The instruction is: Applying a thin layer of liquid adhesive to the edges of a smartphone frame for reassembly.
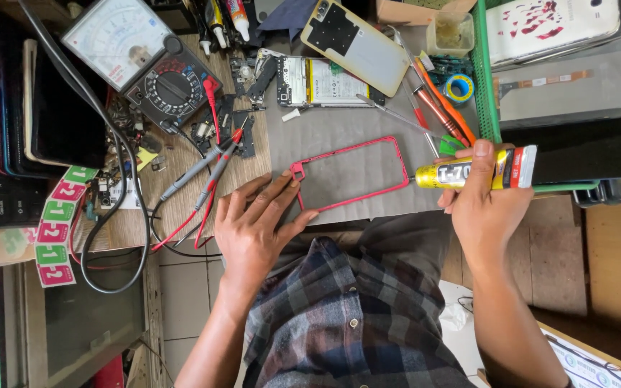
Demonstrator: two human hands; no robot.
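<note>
- Resting flat on the grey worktop mat (339,129), the left hand (256,230) lies open with fingers spread, its fingertips (290,179) pressing the near-left corner of the thin red rectangular phone frame (350,174).
- Beside it, the right hand (484,208) is closed around a yellow adhesive tube with a red and white end (476,171), held level, its fine metal nozzle touching the frame's right edge.
- Below both hands, a dark plaid shirt (353,316) fills the near foreground.
- Left of the left hand, 2 grey test probes with red and black leads (206,172) lie on the bare wooden worktop (181,194), near a strip of green and pink stickers (59,223).
- Farther off, an opened phone body with its battery showing (321,82) lies just beyond the frame, with a pale yellow back cover (357,44) tilted behind it.
- Right of these, orange-handled screwdrivers (440,108) and a small blue tape roll (459,88) lie beside a green tray edge (484,72).
- At the far left, an analogue multimeter with a white dial face (141,57) rests tilted.
</note>
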